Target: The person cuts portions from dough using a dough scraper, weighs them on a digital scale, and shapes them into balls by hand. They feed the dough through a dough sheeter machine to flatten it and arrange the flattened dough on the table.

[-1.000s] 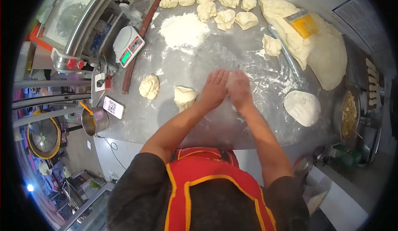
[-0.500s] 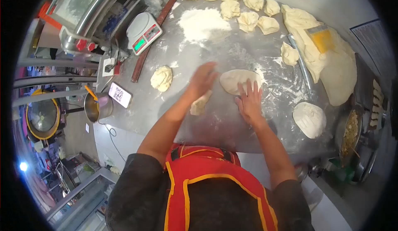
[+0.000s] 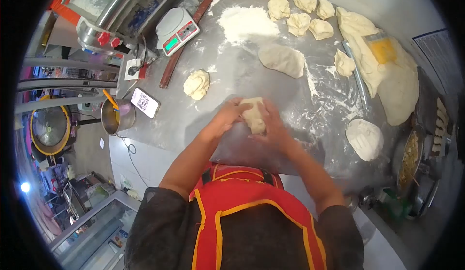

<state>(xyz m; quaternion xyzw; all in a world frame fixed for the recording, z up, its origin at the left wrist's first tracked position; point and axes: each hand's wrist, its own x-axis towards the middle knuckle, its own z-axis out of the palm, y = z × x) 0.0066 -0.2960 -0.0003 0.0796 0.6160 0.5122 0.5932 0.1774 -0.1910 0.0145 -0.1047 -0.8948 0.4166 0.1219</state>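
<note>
Grey metal-looking tabletop [image 3: 220, 78] begins at the left with a pot [image 3: 117, 119] at its edge; a phone [image 3: 145, 103] lies near this pot. The white scale [image 3: 177, 31] is at upper left, beside the long brown bar [image 3: 173, 66]. Below them rests one round dough lump [image 3: 196, 84], and between it and the left hand [image 3: 229, 116] some surface gives room to move. The grip of the left hand is narrow, with fingers against the left side of the dough piece [image 3: 255, 119]. This piece is at the centre of the frame, between both hands, not far from the near edge. The right hand [image 3: 274, 128] holds it from the right side, its grip also curved closely. Above the hands, well apart, lies a flattened dough [image 3: 282, 60]. More to the right, a metal rod [image 3: 356, 76] lies along the big dough sheet [image 3: 397, 88].
</note>
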